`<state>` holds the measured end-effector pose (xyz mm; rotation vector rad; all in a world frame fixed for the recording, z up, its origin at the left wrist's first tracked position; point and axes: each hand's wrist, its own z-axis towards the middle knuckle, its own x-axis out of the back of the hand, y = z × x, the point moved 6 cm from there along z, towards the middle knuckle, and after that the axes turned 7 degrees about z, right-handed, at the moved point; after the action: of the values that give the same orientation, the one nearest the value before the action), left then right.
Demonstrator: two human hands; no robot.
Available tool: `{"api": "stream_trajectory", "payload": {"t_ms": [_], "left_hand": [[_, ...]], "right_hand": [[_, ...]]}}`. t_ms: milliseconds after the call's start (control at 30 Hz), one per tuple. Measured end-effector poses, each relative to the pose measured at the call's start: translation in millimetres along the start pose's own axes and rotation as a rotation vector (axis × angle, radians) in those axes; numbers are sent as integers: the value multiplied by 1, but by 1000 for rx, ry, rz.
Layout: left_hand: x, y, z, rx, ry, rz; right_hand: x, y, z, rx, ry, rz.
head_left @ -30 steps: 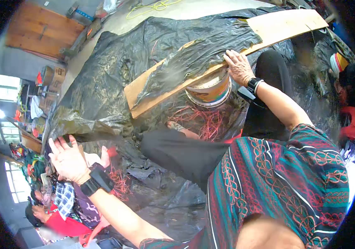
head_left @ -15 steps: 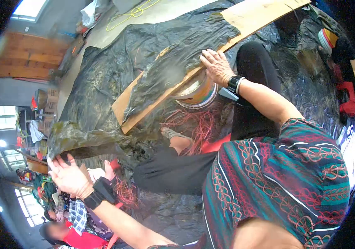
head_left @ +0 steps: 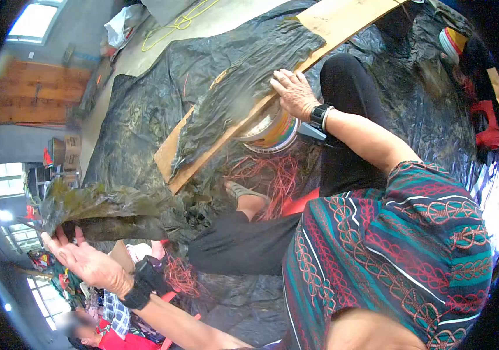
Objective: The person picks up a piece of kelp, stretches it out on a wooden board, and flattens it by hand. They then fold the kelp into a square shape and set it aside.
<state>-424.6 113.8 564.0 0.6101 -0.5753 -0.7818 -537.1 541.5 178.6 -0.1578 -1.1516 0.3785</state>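
A long, wrinkled dark green kelp blade lies along a wooden board, and the board rests across a bucket. My right hand lies flat on the kelp at the board's near edge, fingers stretched out and slightly spread. On its wrist is a watch. At far left my left hand, palm up, has its fingers at the edge of a lifted kelp end. That end is raised off the floor and folds into a hollow below.
Black plastic sheeting covers the floor. Pink-red strands lie by my foot, with another bunch nearer. A seated person in red is at lower left. A red stool and a striped bucket stand at right.
My left hand has moved left and slightly down, drawing the kelp end outward with it. My right hand keeps its place on the board, while the whole view has shifted a little.
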Motion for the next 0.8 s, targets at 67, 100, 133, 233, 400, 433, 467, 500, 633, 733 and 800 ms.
{"api": "stream_trajectory", "payload": {"t_ms": [67,100,133,233,400,433,467,500,633,733,800], "left_hand": [[-14,21,-8,-64,-35,23],[-22,32,-12,-124,-63,49],[-27,41,-14,-160,-97,102],[-58,62,-34,-197,-194,54],[-121,72,-84,17,-373,-144],[-138,79,-99,36,-372,-93],[-156,74,-111,61,-464,-147],[-172,68,-122,87,-552,-199],[-207,64,-140,44,-687,-208],[-196,41,-140,56,-608,-118],[-192,-2,-155,268,-642,-81]], "right_hand": [[7,-1,3,-23,41,60],[12,-5,2,-5,100,67],[23,-14,3,33,122,179],[50,-63,10,133,-4,698],[138,-160,0,327,76,1173],[151,-169,4,358,118,1187],[160,-175,6,421,143,1275],[166,-175,10,390,142,1390],[115,-173,31,253,38,1522],[124,-128,32,-107,218,1654],[129,-101,25,-395,73,1886]]}}
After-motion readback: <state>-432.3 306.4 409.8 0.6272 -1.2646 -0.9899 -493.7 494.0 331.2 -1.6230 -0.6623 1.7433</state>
